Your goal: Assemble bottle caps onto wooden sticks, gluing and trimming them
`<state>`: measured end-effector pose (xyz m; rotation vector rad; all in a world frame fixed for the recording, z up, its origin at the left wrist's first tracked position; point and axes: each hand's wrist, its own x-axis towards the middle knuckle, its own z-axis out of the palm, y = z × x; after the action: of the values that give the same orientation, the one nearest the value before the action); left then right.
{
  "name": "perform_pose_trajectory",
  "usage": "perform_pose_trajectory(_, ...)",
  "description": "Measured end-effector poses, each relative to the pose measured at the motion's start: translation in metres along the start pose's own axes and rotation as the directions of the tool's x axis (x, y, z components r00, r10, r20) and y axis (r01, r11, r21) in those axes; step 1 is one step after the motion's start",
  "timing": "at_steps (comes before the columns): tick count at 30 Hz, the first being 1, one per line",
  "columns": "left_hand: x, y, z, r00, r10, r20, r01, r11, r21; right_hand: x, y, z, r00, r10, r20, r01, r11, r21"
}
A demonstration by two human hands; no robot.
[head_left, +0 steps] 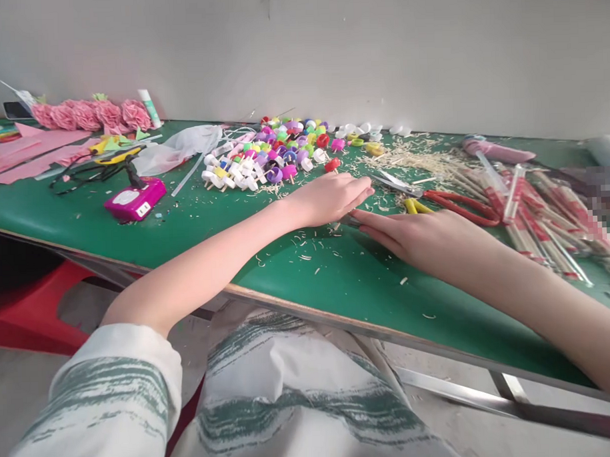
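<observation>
My left hand (331, 197) rests low over the green table (195, 225), its fingers bent together. Whatever lies under those fingers is hidden. Just right of it, my right hand (410, 235) has its thumb and fingers pressed together around a small dark grey piece (351, 220), too covered to name. The fingertips of both hands nearly meet. Behind them lies a heap of small coloured and white plastic caps on short sticks (282, 152). Red-handled scissors (464, 206) lie beyond my right hand, beside yellow handles (417, 206) of another tool. Thin pale shavings (305, 245) are scattered around both hands.
Plastic-wrapped bundles of sticks (539, 213) lie at right. Leftward are a magenta power socket (136, 200), a crumpled plastic bag (177, 149), pink paper (32, 155), pink paper flowers (85, 116) and a glue stick (149, 108). A red stool (32, 311) stands below the table edge.
</observation>
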<state>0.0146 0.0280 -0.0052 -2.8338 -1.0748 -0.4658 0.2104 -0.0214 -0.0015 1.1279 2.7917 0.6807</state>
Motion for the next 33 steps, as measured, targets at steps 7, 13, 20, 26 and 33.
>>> perform_pose_trajectory(7, -0.009, -0.017, 0.0, 0.997, -0.083, 0.003, 0.083, 0.991, -0.104, 0.006, 0.001, 0.001, 1.0, -0.012, -0.005, 0.013, 0.999, 0.034)
perform_pose_trajectory(13, -0.01, -0.012, -0.005, 0.992, -0.107, 0.06, 0.118, 0.968, -0.222, 0.009, 0.004, 0.006, 0.999, 0.006, -0.032, -0.002, 0.993, 0.118)
perform_pose_trajectory(20, -0.008, -0.005, -0.008, 0.992, -0.086, 0.087, 0.107, 0.956, -0.274, 0.009, 0.005, -0.001, 1.0, -0.01, 0.018, 0.008, 0.991, 0.135)
perform_pose_trajectory(26, -0.008, -0.004, -0.012, 0.986, -0.111, 0.126, 0.143, 0.949, -0.282, 0.01, 0.004, 0.003, 1.0, -0.01, -0.013, 0.012, 0.993, 0.121)
perform_pose_trajectory(33, -0.011, 0.001, -0.016, 0.996, -0.047, 0.071, 0.061, 0.975, -0.212, 0.008, 0.0, 0.006, 0.999, -0.029, -0.024, 0.032, 0.989, 0.142)
